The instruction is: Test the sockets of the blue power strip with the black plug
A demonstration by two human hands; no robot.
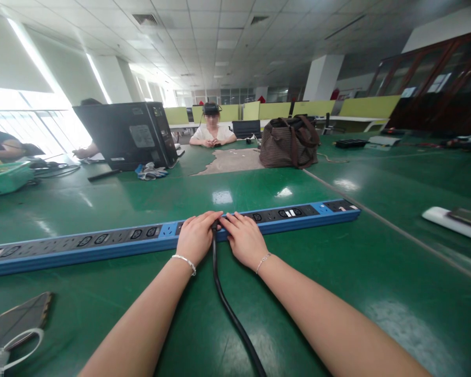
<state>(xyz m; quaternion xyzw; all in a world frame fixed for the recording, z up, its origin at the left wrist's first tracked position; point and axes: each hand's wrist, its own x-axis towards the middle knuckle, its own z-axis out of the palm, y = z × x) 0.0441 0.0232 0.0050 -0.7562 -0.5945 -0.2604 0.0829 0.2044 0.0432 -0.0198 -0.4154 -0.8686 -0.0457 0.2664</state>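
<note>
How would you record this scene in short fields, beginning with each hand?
left hand: on the power strip, left of the cable
right hand: on the power strip, right of the cable
cable: black, runs from between the hands; far end partly hidden
table: green, under the power strip
behind power strip: bag, computer case, gloves
across table: a person

Bright windows (27, 102), yellow-green partitions (275, 110)

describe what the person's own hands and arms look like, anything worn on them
The left hand and right hand are ungloved, and no sleeves show on the forearms. The left wrist wears a silvery-white bracelet; the right wears a thinner, silvery chain bracelet. Their finer details are too small to tell.
</note>
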